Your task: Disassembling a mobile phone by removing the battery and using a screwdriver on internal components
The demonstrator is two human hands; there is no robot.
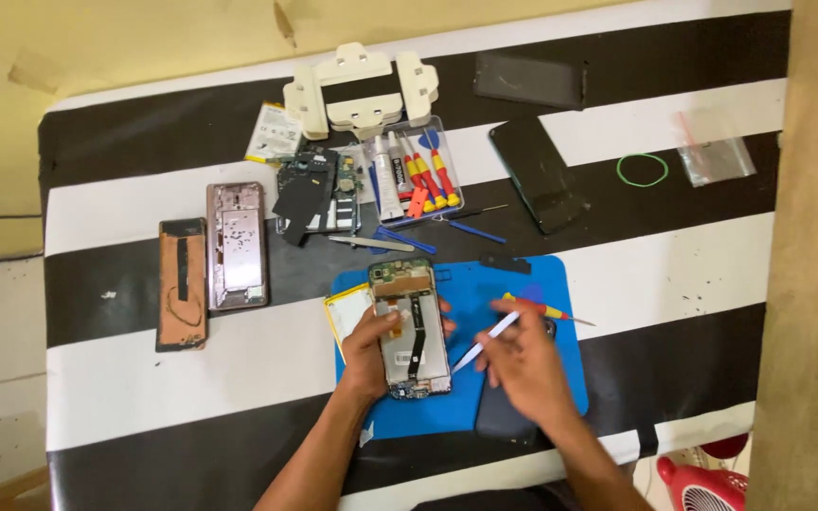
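An opened phone [410, 326] with its back removed lies on a blue mat [485, 284], circuit board and flex cable showing. My left hand [369, 350] grips the phone along its left edge, thumb resting on its middle. In my right hand [523, 364] is a thin white prying tool [485, 343], its tip pointing toward the phone's right side. A red and yellow screwdriver [546, 309] lies just beyond my right hand. Under my right hand sits a dark phone cover [502, 421].
On the black and white striped table: a clear tray [418, 175] of screwdrivers and glue tubes, a disassembled phone [319, 194], a pink phone frame [237, 244], a back panel [182, 284], dark screens [537, 175], a green rubber band [642, 169], a plastic bag [715, 156], a white holder [362, 90].
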